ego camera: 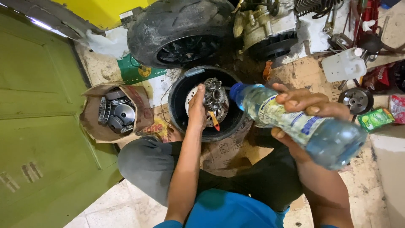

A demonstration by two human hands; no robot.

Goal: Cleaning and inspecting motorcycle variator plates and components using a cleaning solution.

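Note:
My right hand [306, 110] grips a clear plastic bottle [295, 122] with a blue cap, tilted with the cap toward a black basin [179, 99]. My left hand [197, 107] holds a round grey metal clutch part [215, 95] over the basin. Inside the basin lie another silver disc and a small orange-handled tool [214, 121]. The basin sits on cardboard on the floor in front of my knees.
A cardboard box [95, 122] with several metal parts stands left of the basin. A scooter tyre [177, 29] and engine [263, 23] lie beyond it. A white plastic jug [344, 65], a small pulley [356, 100] and a green packet [375, 119] are at right. A green door [38, 126] is at left.

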